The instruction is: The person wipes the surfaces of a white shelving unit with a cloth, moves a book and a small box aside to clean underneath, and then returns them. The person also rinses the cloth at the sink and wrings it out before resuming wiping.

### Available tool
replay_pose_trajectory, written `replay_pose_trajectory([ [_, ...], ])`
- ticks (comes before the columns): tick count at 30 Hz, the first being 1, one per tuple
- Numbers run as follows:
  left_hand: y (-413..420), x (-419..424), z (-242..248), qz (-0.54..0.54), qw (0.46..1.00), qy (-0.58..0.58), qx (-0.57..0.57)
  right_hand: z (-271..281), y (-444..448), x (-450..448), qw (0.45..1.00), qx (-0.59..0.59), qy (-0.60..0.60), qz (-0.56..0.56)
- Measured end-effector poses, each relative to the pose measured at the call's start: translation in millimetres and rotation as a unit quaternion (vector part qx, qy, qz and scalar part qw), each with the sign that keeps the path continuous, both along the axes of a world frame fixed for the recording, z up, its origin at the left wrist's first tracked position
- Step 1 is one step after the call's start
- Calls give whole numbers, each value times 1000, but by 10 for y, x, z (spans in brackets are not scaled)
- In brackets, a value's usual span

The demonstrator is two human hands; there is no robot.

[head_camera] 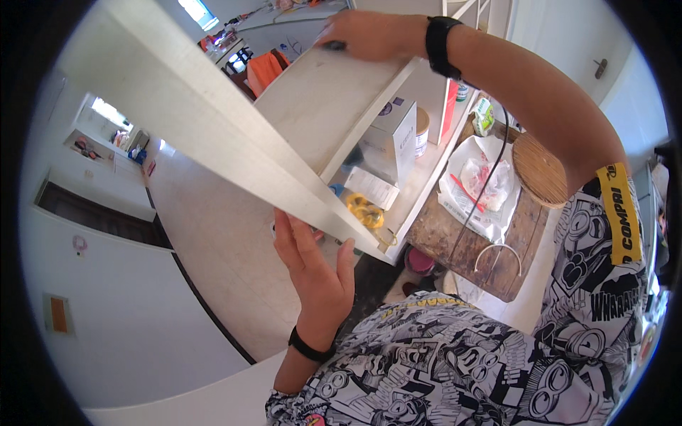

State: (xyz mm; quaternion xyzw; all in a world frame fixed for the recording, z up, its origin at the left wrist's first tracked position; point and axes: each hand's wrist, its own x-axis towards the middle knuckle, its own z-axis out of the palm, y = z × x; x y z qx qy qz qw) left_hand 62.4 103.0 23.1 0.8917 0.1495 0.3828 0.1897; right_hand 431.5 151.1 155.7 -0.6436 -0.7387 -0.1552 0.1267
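Observation:
My right hand (367, 36) is at the far end of a pale shelf board (330, 101), its fingers curled around a small dark object (334, 46) that is mostly covered and slightly blurred. My left hand (319, 271) is beside the pale upright panel (224, 154) of the shelf unit. Its fingertips meet the panel's edge and its thumb stands apart. A bit of something red and white shows by those fingers, too hidden to name. Beneath the board, a lower shelf holds a white and grey box (391, 144), a small white carton (371, 187) and a yellow coiled item (365, 210).
Right of the unit stands a worn wooden stool or low table (485, 266), bearing a crumpled white bag (485, 181) and a round woven mat (539, 169). A black cable (493, 173) hangs across it. Beyond the unit are an orange cloth (266, 72) and a cluttered counter (287, 16).

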Motion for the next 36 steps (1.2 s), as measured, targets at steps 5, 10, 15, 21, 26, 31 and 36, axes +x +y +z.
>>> replay_pose_trajectory([
  [5,9,-37,-54,11,1000,2,3,13,102,-508,998,-6,16,65],
  [10,21,-86,-43,25,1000,10,3,17,271,-1226,977,-28,67,200],
  [15,5,-69,11,7,1000,9,-22,1,299,-277,997,-36,17,72],
  [21,87,-70,-86,15,1000,14,3,-73,190,-528,999,-26,6,45],
  [26,87,-109,-143,25,999,-4,-21,-72,115,-1075,975,-16,42,218],
  [31,64,-56,-57,0,999,3,-43,-249,69,79,993,90,-73,32],
  [36,68,-22,-30,15,999,21,31,-91,-2,484,995,15,-15,-94],
])
